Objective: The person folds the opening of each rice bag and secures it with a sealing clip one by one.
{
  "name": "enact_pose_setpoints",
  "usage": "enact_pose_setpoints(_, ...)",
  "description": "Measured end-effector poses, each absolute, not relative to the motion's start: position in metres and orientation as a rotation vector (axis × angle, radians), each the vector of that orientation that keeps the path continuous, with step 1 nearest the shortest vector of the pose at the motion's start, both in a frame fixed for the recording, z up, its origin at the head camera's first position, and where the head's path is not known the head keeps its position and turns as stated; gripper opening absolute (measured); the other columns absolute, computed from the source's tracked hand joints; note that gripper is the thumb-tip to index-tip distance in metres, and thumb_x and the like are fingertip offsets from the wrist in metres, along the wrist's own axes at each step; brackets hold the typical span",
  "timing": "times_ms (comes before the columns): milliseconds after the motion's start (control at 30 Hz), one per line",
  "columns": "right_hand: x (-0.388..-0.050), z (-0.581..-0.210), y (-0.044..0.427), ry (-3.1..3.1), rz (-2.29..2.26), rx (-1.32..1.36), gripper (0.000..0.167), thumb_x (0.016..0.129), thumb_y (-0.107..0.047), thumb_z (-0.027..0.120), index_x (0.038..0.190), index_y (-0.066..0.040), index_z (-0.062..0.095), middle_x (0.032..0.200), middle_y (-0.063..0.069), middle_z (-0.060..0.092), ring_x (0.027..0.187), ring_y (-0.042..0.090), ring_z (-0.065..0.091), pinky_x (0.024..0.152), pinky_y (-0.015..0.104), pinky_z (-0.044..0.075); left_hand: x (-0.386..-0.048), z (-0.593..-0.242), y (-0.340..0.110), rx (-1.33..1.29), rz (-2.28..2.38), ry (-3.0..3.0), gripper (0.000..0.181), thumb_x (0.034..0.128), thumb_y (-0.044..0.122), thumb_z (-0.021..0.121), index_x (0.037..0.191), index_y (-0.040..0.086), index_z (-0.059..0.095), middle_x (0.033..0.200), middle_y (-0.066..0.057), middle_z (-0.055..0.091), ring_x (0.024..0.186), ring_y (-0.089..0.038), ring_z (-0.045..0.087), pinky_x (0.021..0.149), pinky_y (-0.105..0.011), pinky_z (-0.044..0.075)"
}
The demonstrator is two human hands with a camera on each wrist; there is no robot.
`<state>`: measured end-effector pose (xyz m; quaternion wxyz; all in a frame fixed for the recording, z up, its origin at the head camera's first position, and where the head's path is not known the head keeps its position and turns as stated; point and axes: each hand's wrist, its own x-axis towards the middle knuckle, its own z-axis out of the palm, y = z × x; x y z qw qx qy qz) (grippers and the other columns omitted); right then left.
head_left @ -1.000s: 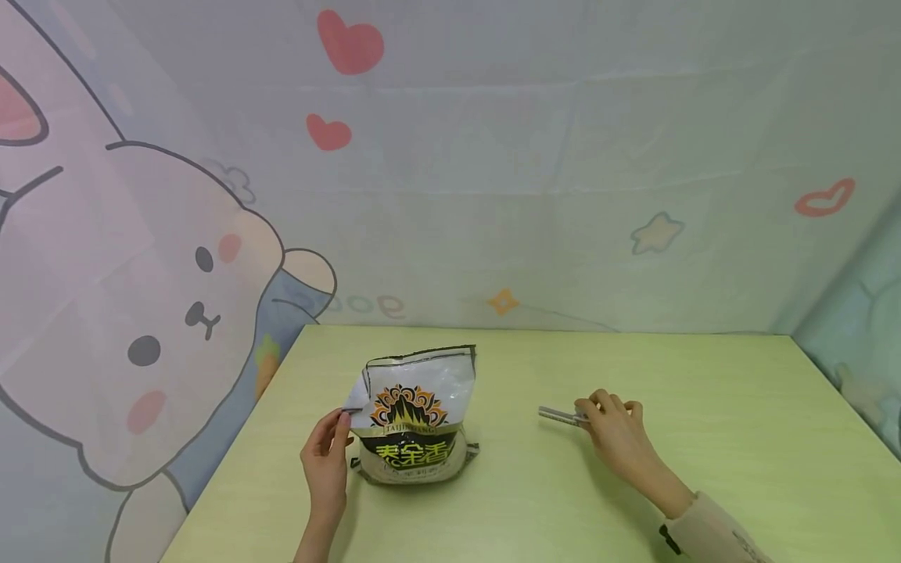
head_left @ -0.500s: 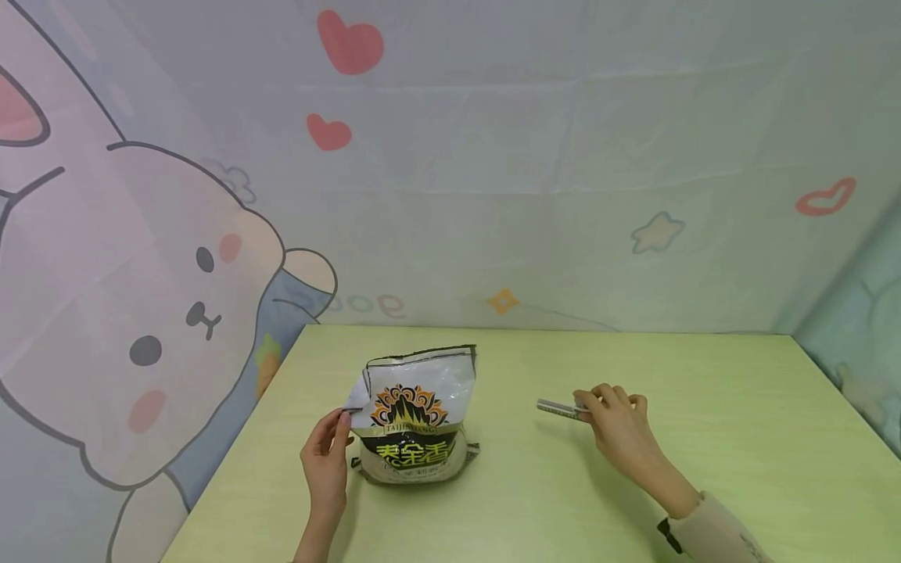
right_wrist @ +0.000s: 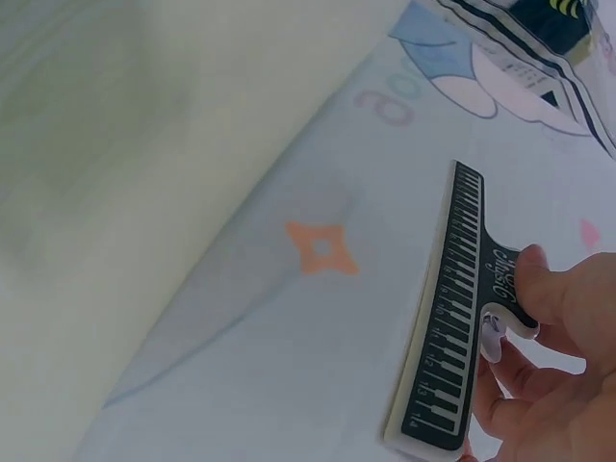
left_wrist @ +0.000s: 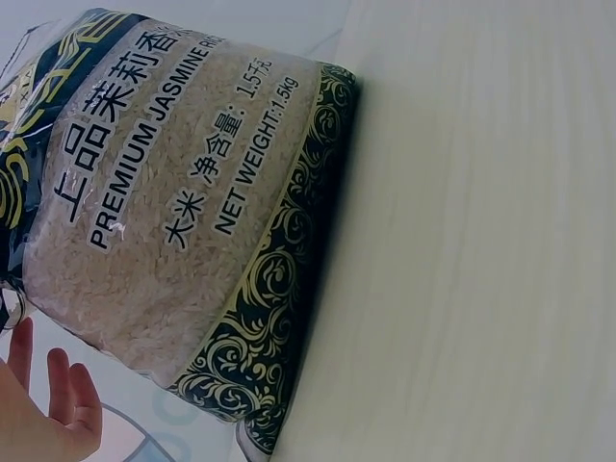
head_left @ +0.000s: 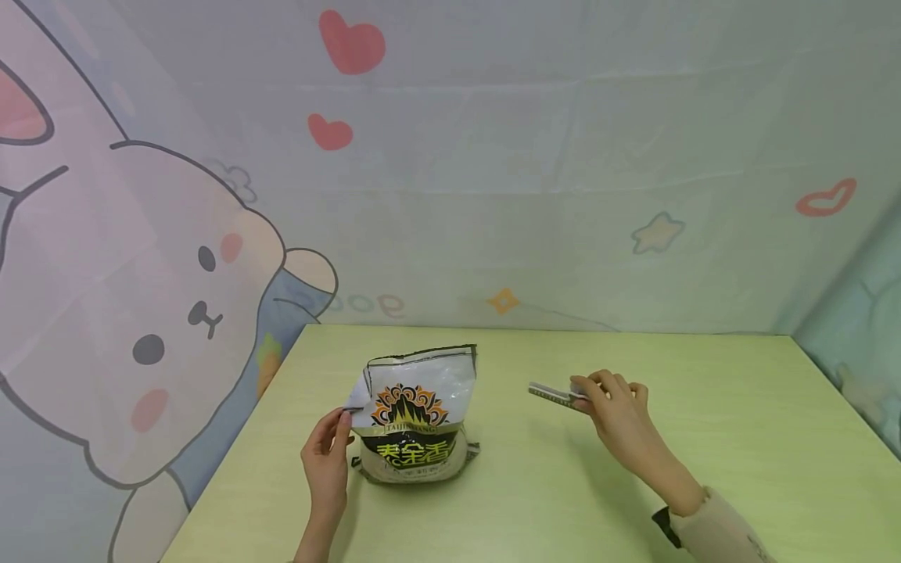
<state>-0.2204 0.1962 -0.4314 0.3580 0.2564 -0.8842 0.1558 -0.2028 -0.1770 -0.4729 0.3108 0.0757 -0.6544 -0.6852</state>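
Observation:
A bag of jasmine rice (head_left: 415,422) stands upright on the table, its top edge facing up. My left hand (head_left: 326,463) pinches the bag's left side edge between thumb and fingers. In the left wrist view, rice grains (left_wrist: 144,250) show through the clear lower part of the bag, and other fingers (left_wrist: 75,395) stay off it. To the right, my right hand (head_left: 622,426) holds a long clip (head_left: 552,394) above the table, apart from the bag. Piano keys and "Music" are printed on this clip (right_wrist: 445,318); the thumb and fingers pinch its handle.
The pale yellow-green table (head_left: 521,500) extends around the bag. Behind it hangs a cloth backdrop (head_left: 535,156) with hearts, a star and a large cartoon rabbit (head_left: 141,313) at the left.
My right hand has risen and moved slightly away from me, taking the clip up and a little to the left. The left hand and the rice bag have stayed in place.

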Motion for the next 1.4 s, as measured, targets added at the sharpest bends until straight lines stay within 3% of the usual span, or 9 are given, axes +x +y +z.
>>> enact_pose_setpoints(333,-0.221,-0.407,0.191,-2.183,0.483,0.716,0.039,0.066,-0.002,0.071,0.103,-0.008,0.059,0.090,0.008,0.052,0.077,0.020,0.050,0.071,0.049,0.032,-0.203,-0.472,-0.176,0.181,-1.823,-1.717,0.019,0.0862,0.013,0.058,0.099,0.000,0.061,0.082,0.015,0.063,0.076,0.002,0.057,0.061,-0.016,0.047)
enact_pose_setpoints(667,-0.218,-0.382,0.184,-2.147,0.524,0.761,0.029,0.077,-0.007,0.064,0.106,-0.010,0.059,0.096,0.007,0.052,0.085,0.021,0.050,0.076,0.051,0.029,-0.204,-0.473,-0.176,0.182,-1.828,-1.706,0.017,0.0863,0.014,0.058,0.098,0.003,0.062,0.084,0.015,0.063,0.076,0.002,0.058,0.061,-0.016,0.048)
enact_pose_setpoints(967,-0.216,-0.373,0.173,-2.120,0.501,0.711,0.035,0.072,0.002,0.067,0.105,-0.008,0.060,0.093,0.009,0.056,0.082,0.026,0.052,0.076,0.055,0.028,-0.203,-0.473,-0.175,0.185,-1.817,-1.707,0.016,0.0863,0.013,0.058,0.098,0.003,0.062,0.082,0.016,0.063,0.075,0.002,0.058,0.060,-0.015,0.047)
enact_pose_setpoints(1400,-0.214,-0.361,0.152,-2.101,0.551,0.651,0.030,0.077,0.002,0.062,0.105,-0.008,0.060,0.094,0.011,0.057,0.085,0.030,0.049,0.077,0.056,0.027,-0.202,-0.473,-0.176,0.203,-1.816,-1.718,0.019,0.0861,0.014,0.058,0.099,0.000,0.062,0.082,0.016,0.063,0.075,0.002,0.057,0.060,-0.016,0.047)
